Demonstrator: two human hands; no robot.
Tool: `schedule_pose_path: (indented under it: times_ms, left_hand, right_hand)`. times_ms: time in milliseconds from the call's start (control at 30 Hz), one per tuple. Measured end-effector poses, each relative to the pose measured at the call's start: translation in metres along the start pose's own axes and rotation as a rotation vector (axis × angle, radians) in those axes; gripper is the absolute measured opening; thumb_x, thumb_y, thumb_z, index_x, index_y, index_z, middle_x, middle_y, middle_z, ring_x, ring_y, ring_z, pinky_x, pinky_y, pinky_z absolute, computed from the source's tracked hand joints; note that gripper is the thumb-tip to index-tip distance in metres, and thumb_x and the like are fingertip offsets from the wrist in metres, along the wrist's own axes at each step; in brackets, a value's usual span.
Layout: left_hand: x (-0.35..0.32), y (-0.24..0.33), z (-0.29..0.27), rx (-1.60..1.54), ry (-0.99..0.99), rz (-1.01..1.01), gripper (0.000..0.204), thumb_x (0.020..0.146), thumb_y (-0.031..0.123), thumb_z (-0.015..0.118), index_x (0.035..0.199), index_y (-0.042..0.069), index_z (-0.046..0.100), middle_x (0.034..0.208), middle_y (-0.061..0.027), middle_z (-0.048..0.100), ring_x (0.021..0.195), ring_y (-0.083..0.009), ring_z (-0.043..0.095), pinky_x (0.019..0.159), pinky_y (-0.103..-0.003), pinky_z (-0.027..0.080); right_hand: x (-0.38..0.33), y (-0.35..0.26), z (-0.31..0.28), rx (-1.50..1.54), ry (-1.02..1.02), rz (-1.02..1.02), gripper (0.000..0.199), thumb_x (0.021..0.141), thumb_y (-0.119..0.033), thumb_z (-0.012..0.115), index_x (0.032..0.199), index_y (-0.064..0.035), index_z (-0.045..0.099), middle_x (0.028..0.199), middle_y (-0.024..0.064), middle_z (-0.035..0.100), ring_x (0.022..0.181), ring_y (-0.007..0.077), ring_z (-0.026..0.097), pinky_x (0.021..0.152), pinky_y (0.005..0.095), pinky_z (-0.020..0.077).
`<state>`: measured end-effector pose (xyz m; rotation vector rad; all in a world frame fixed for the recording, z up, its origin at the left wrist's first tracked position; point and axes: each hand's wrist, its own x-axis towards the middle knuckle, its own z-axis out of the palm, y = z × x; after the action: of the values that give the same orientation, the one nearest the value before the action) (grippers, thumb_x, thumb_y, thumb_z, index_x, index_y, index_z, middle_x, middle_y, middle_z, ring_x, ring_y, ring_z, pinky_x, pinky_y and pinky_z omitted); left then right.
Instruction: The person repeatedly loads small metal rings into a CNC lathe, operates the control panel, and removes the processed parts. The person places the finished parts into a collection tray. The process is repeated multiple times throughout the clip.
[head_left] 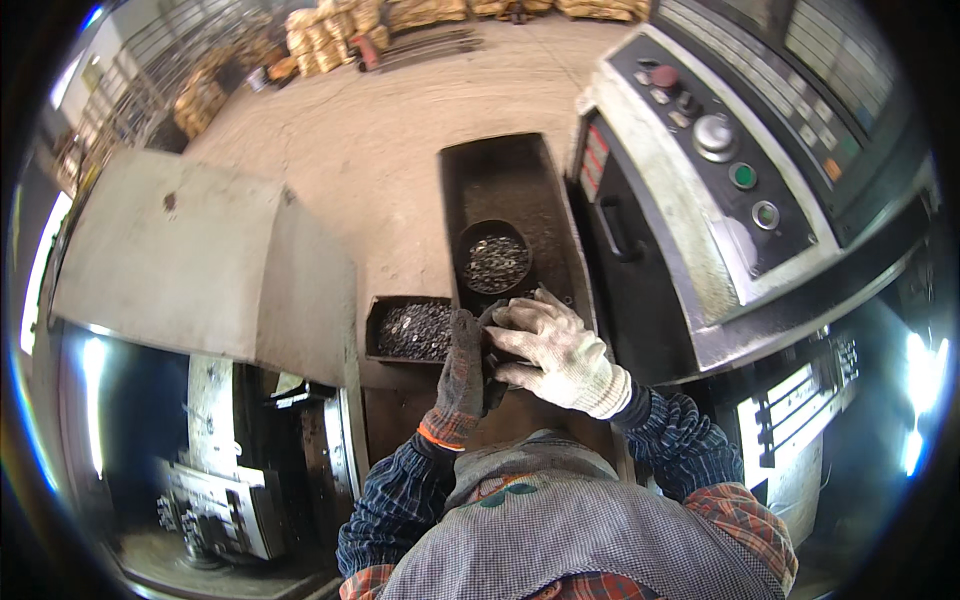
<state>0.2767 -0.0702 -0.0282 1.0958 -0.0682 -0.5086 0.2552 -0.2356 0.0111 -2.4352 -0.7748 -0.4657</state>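
My two gloved hands meet over the near end of a long dark metal tray. My left hand (461, 372), in a dark grey glove with an orange cuff edge, is held upright, its palm side turned to the right and partly hidden. My right hand (556, 352), in a whitish knit glove, curls its fingers against the left palm. Something dark is between them, too small and covered to name. Just beyond is a round bowl (465, 245) of small shiny metal pieces (497, 264), standing in the long tray (545, 165). Left of my left hand, a smaller bin (373, 330) holds many small dark metal pieces (415, 331).
At right stands a machine control panel (735, 150) with knobs and buttons, above a black door handle (620, 230). A grey metal machine cover (190, 255) is at left, above a machine fixture (225, 505). Filled sacks (330, 38) line the far floor.
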Motion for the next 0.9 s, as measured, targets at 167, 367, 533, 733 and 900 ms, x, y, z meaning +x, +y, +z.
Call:
schedule_pose_path:
  times_ms: [167,367,533,733,900]
  left_hand:
    - [0.034,-0.04,0.042,0.033,-0.166,-0.046,0.08,0.097,0.069,0.028,0.136,0.002,0.048,0.125,-0.0098,0.057,0.112,-0.0204,0.057,0.095,-0.031,0.049]
    - [0.046,-0.058,0.104,-0.328,-0.374,-0.441,0.058,0.101,0.055,0.039,0.127,0.005,0.054,0.108,-0.007,0.061,0.093,-0.0163,0.062,0.075,-0.028,0.056]
    - [0.046,-0.044,0.153,0.007,-0.409,-0.322,0.05,0.096,0.044,0.058,0.124,0.002,0.057,0.063,0.0038,0.051,0.042,-0.0049,0.039,0.034,-0.02,0.026]
    - [0.102,-0.001,0.202,0.508,-0.238,0.635,0.039,0.099,0.022,0.056,0.131,0.001,0.055,0.083,0.001,0.063,0.063,-0.0042,0.052,0.054,-0.019,0.04]
    - [0.13,0.03,0.235,0.461,-0.317,0.508,0.044,0.099,0.012,0.051,0.141,0.001,0.048,0.113,-0.0057,0.064,0.094,-0.0099,0.059,0.079,-0.023,0.046]
  right_hand:
    - [-0.047,0.022,-0.029,-0.154,0.175,-0.01,0.032,0.077,-0.031,0.073,0.104,-0.0171,0.065,0.111,0.0031,0.064,0.114,0.0249,0.057,0.106,0.051,0.0394]
    - [-0.105,0.018,-0.071,-0.201,0.411,0.157,0.026,0.076,-0.033,0.074,0.098,-0.0187,0.067,0.106,-0.002,0.067,0.107,0.0207,0.061,0.101,0.0456,0.0435]
    - [-0.17,0.002,-0.129,-0.093,0.505,0.462,0.028,0.074,-0.02,0.082,0.095,-0.0075,0.069,0.104,0.0085,0.07,0.088,0.024,0.068,0.078,0.036,0.0533]
    - [-0.27,0.024,-0.176,0.278,1.139,1.015,0.036,0.088,-0.004,0.067,0.122,0.0006,0.06,0.112,0.0133,0.065,0.102,0.0226,0.064,0.089,0.0319,0.0536]
    - [-0.354,0.091,-0.178,0.834,1.641,0.886,0.032,0.095,-0.003,0.059,0.126,-0.0031,0.055,0.115,0.0084,0.062,0.103,0.0204,0.064,0.094,0.0383,0.0542]
